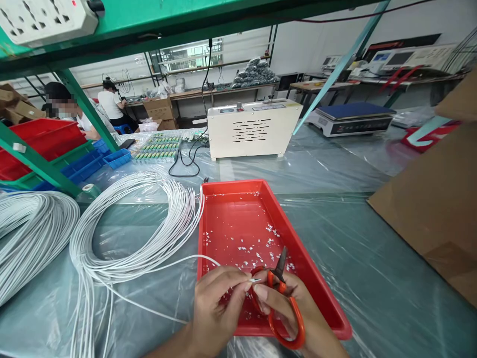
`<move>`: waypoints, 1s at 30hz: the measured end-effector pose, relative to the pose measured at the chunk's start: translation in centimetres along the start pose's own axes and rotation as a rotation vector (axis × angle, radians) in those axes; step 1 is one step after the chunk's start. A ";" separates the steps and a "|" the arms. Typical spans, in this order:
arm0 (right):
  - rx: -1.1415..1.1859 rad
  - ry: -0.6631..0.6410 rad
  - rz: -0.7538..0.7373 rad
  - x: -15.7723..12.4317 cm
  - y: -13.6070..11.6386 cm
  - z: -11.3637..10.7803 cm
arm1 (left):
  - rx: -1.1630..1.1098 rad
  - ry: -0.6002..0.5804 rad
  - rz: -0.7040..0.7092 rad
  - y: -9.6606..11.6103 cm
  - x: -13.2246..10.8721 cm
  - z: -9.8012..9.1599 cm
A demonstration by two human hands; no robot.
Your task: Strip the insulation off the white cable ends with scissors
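Note:
My left hand (216, 303) pinches a white cable (204, 257) close to its end, and the short tip pokes out past the thumb and forefinger. Scissors with orange handles (280, 267) lie in my right hand (301, 301), dark blades pointing up and away. My right thumb and fingertips are close to the cable tip; whether they touch it I cannot tell. Both hands are over the near part of a red tray (231, 214), where small white and silvery scraps (270, 242) are scattered. The cable runs back left to a large white coil (87, 233).
A second cable coil (37, 233) lies at far left. Behind the tray stand a cream machine (257, 132) and a weighing scale (350, 119). A cardboard box (432, 209) rises at right. A green shelf beam (156, 20) crosses overhead. Two people sit farther back left.

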State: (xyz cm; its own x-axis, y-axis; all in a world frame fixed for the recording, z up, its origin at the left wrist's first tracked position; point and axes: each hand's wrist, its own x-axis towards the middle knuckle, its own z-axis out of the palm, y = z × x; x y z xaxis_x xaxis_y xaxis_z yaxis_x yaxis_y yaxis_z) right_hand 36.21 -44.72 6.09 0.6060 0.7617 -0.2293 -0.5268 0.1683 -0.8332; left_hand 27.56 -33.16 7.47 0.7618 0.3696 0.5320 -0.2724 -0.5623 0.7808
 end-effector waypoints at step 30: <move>0.081 0.031 0.025 -0.1 -0.5 0.3 | 0.064 0.026 -0.007 0.0 -0.3 0.4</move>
State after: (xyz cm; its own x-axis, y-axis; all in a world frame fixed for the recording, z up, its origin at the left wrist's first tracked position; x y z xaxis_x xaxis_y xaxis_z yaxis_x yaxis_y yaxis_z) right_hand 36.26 -44.72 6.67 0.6098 0.7466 -0.2659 -0.5878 0.2009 -0.7837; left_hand 27.52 -33.58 7.17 0.7475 0.3924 0.5360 -0.2285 -0.6059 0.7620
